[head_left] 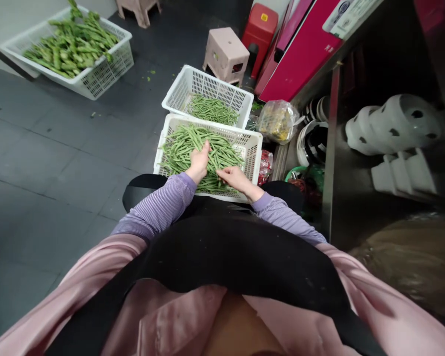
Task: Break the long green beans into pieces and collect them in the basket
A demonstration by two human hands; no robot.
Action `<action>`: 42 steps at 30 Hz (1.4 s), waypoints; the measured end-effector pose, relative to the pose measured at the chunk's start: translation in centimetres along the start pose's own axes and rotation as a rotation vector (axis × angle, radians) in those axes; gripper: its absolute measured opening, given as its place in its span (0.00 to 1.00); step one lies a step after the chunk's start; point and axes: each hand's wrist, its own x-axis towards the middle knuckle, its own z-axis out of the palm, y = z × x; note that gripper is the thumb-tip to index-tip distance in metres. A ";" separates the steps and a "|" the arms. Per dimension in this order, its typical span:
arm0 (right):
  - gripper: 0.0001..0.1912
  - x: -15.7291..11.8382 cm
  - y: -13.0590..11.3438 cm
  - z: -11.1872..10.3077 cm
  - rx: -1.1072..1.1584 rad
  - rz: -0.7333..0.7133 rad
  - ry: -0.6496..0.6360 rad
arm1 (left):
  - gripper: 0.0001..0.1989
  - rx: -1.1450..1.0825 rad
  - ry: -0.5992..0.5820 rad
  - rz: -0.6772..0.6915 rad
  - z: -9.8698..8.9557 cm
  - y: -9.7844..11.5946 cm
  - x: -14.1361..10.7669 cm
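Observation:
A white plastic basket (252, 160) in front of my lap holds a heap of long green beans (185, 143). Over the middle of the heap, my left hand (199, 162) is closed round some beans, with its thumb pointing up and away from me. To its right, my right hand (234, 177) is closed in a pinch at the near side of the heap, its fingertips on a bean. Just beyond stands a second white basket (178, 94) with a smaller pile of green beans (214, 110) in it.
A large basket (107, 74) of thicker green vegetables (72, 44) stands far left. Beyond the baskets are a pale stool (226, 52) and a red stool (260, 29). Plastic bags (278, 121) lie right of them, beside a metal shelf with white containers (393, 123).

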 end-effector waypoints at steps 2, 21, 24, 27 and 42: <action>0.19 -1.0 1.1 0.5 -0.055 -0.030 -0.002 | 0.21 -0.021 0.081 0.009 0.2 0.2 -0.4; 0.05 -1.3 3.1 -4.4 -0.176 0.054 0.136 | 0.15 0.021 -0.236 -0.180 1.0 1.0 -3.7; 0.15 -0.9 2.4 -2.2 0.288 0.159 -0.078 | 0.14 0.030 -0.268 -0.183 1.3 0.6 -4.6; 0.16 -1.1 2.0 -1.1 0.433 0.208 -0.091 | 0.17 0.009 -0.291 -0.210 1.0 0.8 -4.0; 0.14 -2.8 1.6 -1.4 0.340 0.144 -0.039 | 0.16 -0.015 -0.211 -0.146 0.5 2.7 -2.9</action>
